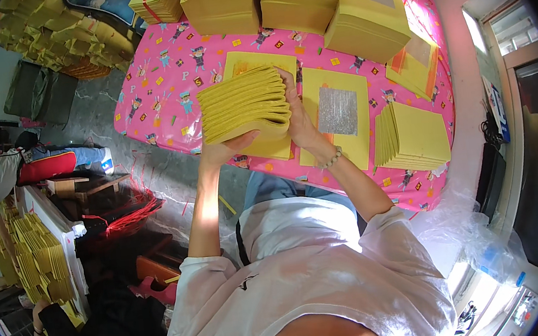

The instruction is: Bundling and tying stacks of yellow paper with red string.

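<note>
A thick stack of folded yellow paper [243, 105] is held just above the pink table, its folded edges layered like pages. My left hand [231, 147] supports it from the near lower side, fingers closed against it and partly hidden underneath. On the right end, my right hand [298, 116] grips the stack. Beneath it lies a yellow sheet with orange print [251, 58], mostly covered. To the right of my right hand is a yellow sheet with a silver square [340, 111]. Farther right, a smaller fanned pile of yellow paper [422, 135] rests on the table.
Tall yellow paper stacks [304, 0] line the far side of the patterned pink tablecloth [160, 68]. Another silver-and-orange sheet [419, 63] lies at right. At left, other people work beside a table with yellow bundles [38, 251]; red strings [132, 212] lie nearby.
</note>
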{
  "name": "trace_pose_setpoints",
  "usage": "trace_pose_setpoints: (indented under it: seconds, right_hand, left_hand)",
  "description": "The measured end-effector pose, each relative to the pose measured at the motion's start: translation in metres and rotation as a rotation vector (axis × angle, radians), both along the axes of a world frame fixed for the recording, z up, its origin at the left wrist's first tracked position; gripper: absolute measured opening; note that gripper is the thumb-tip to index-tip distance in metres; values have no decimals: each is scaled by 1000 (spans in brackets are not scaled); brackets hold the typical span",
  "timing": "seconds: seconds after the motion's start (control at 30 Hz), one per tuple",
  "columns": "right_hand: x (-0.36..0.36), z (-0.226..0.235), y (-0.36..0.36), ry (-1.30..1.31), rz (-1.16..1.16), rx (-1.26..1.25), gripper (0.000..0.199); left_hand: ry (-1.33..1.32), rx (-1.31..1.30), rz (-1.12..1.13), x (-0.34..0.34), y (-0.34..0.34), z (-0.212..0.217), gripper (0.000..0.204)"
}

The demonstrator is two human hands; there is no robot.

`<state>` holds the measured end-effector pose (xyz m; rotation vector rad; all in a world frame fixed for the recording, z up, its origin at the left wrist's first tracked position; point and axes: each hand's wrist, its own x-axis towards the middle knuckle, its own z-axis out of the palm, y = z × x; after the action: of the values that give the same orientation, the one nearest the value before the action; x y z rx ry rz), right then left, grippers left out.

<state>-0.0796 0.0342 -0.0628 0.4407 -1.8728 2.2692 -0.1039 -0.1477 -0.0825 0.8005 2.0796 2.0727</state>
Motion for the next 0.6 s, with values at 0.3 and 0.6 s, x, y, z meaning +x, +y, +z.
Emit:
trace_pose_setpoints:
  seconds: [0.3, 0.6]
  right_hand:
    - [5, 1, 16, 146, 12, 106, 119]
    - [4, 13, 34, 108, -37, 90, 83]
  left_hand:
    - [-28, -7, 41, -3, 1, 3, 51]
    - [-29, -73, 26, 0, 9, 22, 51]
